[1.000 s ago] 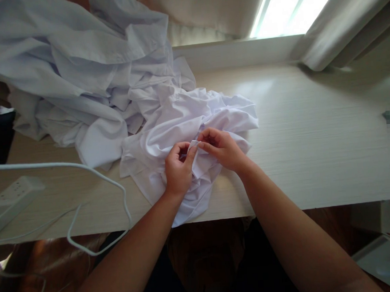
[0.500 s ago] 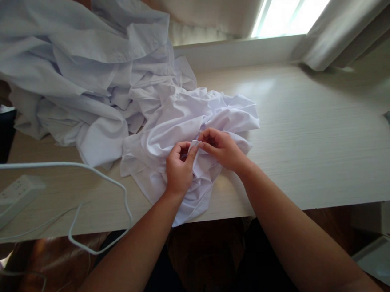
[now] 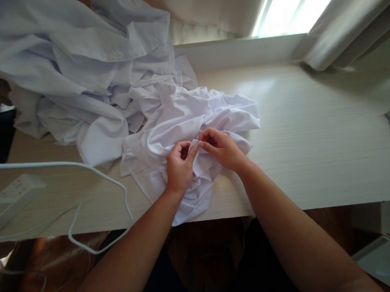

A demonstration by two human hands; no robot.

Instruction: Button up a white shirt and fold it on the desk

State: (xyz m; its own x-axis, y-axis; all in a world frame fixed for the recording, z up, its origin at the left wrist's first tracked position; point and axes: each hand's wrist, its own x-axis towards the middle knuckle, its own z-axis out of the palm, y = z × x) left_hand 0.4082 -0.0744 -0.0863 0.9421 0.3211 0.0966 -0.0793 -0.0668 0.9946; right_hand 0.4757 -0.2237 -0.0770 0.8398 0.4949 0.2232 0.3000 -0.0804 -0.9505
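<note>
The pale desk (image 3: 314, 133) runs broad toward three o'clock. A heap of white cloth (image 3: 59, 75) sprawls at ten. A crumpled white garment (image 3: 174, 116) lies at centre, reaching the front edge at six; left hand (image 3: 179, 169) and right hand (image 3: 224, 150) both pinch one small fold of it, perhaps a hem.

The left arm (image 3: 132, 252) and right arm (image 3: 297, 232) (both bare) reach forward and converge. The left hand (image 3: 179, 169) curls, pinching with its thumb (image 3: 192, 153); the right hand (image 3: 225, 149) pinches too, thumb tips close together.
</note>
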